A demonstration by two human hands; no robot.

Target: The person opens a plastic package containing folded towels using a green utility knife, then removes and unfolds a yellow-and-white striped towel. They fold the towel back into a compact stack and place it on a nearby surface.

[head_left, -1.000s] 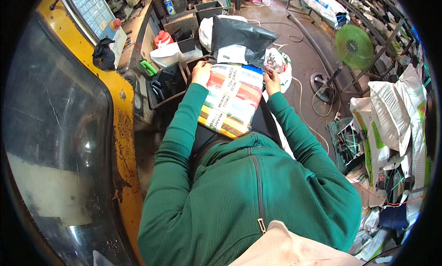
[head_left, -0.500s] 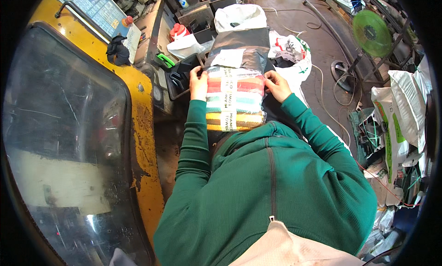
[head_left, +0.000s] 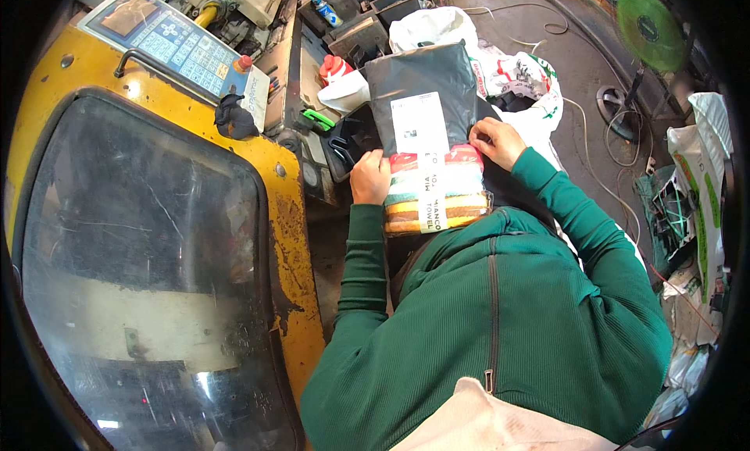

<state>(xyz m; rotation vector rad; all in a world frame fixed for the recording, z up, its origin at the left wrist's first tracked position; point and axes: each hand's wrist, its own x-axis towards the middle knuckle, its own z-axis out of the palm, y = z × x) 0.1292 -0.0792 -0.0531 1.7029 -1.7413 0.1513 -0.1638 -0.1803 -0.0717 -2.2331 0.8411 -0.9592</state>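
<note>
Draws black bag [head_left: 422, 72] farther down over striped towels [head_left: 465, 184]; pinches its edge at the towels' right with right hand [head_left: 500, 142], curls left hand [head_left: 370, 179] against their left, grip unclear.

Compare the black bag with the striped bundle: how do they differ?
The black bag is opaque; the striped bundle shows through clear wrap.
The black bag is mostly one dark colour; the striped bundle has bright bands.
The black bag reaches farther from the green jacket than the striped bundle's visible end.
Both bear white patches with dark print.
</note>
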